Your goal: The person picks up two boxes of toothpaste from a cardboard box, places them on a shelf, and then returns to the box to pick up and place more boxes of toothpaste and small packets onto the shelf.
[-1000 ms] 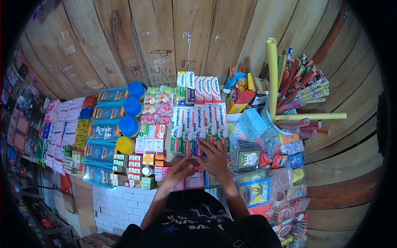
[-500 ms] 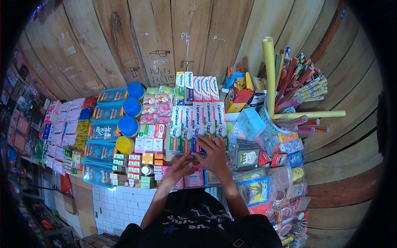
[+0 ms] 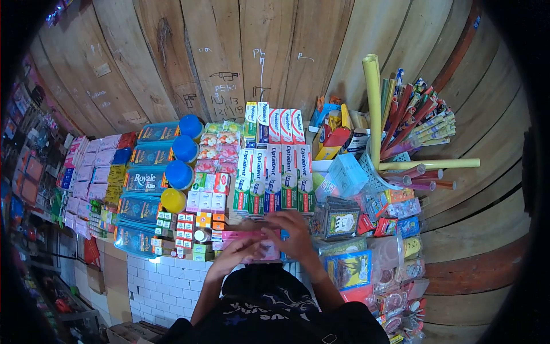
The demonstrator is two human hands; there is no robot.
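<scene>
- Both hands are seen low in the middle of the frame: left hand [image 3: 235,254] and right hand [image 3: 291,234] are held close together, with fingers bent.
- Under them, a pink pack [image 3: 271,249] is partly hidden. It cannot be told whether it is gripped, or whether the hands are touching each other.
- Just before, the low ends of the Ciptadent boxes [image 3: 272,178] were covered by the right hand's fingers. Now the fingers have been pulled back, toward the bottom of the frame.
- So the boxes seem to have been let go. All five are laid side by side in the middle of the frame, just above the hands.
- "Ciptadent" can be read on them.
- Above them, "Pepsodent" can be read on the Pepsodent boxes [image 3: 274,126].
- At the left, "Royale Klin" is printed on a blue pack [image 3: 145,180].
- "PERI" and some numbers are written on the wooden wall [image 3: 258,74], up top.
- Labels on the small boxes [image 3: 184,226] cannot be read well.
</scene>
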